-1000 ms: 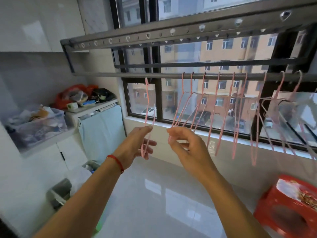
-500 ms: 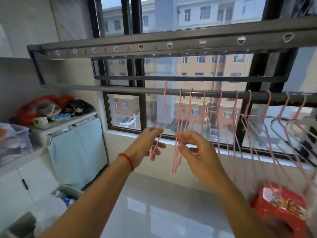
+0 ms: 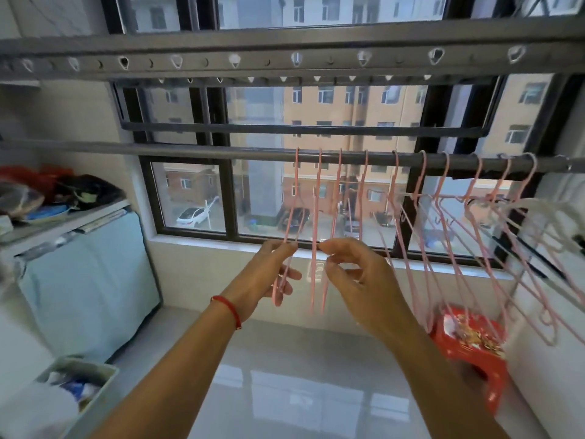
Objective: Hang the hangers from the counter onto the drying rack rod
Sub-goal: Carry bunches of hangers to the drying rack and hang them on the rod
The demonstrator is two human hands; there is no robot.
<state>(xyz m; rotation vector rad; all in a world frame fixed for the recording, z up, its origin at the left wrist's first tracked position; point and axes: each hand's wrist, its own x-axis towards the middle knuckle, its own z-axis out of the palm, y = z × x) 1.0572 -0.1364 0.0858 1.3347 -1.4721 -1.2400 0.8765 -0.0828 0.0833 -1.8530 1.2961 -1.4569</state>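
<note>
While both arms reach up toward the window, the left hand point(image 3: 266, 274), a red cord bracelet point(image 3: 228, 308) at its wrist, pinches the thin wire of the leftmost pink hanger point(image 3: 289, 223) between thumb and fingertips, fingers curled round the slim loop. That hanger's hook sits over the drying rack rod point(image 3: 190, 151), a smooth grey round bar running straight across the frame. The right hand point(image 3: 364, 280) hovers just beside it, fingers bent, thumb and forefinger closed at the next hanger point(image 3: 315, 236); whether it truly grips that wire I cannot tell. To the right, a row of pink hangers point(image 3: 443, 217), all slender coated wire with curved hooks, dangles from the same rod, some tilted and overlapping. Above runs a flat grey rack beam point(image 3: 285, 55) punched with teardrop holes. Down right stands a glossy red plastic stool point(image 3: 474, 353); at left, a pale blue cloth point(image 3: 88, 280) drapes over a cabinet, and the floor shows shiny white tile point(image 3: 300, 391).
</note>
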